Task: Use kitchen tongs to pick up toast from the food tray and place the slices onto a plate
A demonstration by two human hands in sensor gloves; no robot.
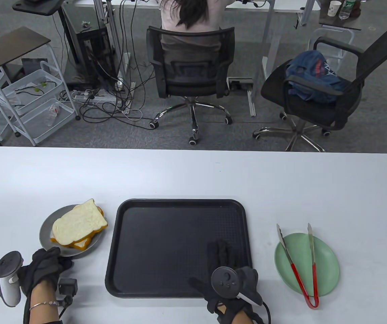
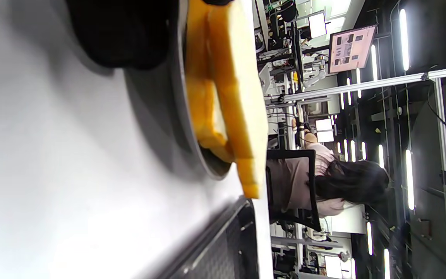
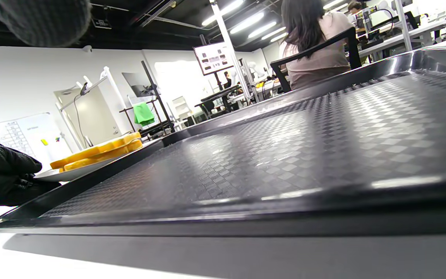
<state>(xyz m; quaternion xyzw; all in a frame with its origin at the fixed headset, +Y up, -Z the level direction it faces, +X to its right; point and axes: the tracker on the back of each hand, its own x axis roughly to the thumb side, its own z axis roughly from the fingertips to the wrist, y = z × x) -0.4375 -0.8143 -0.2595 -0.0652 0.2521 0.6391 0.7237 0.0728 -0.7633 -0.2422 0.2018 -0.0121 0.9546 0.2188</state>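
Note:
Two slices of toast [image 1: 78, 222] lie stacked on a grey plate [image 1: 44, 233] at the table's left. My left hand [image 1: 48, 263] grips that plate's near rim; the left wrist view shows the glove [image 2: 122, 35] over the rim beside the toast [image 2: 238, 97]. A black food tray [image 1: 166, 243] sits in the middle with nothing on it. On its near right part my right hand [image 1: 221, 253] rests flat with straight fingers. Red-handled tongs [image 1: 298, 266] lie across a green plate [image 1: 328, 266] at the right, apart from both hands.
The white table's far edge runs across the middle of the table view. Beyond it stand two office chairs, one with a seated person [image 1: 190, 17], plus a white cart [image 1: 28, 98] and floor cables.

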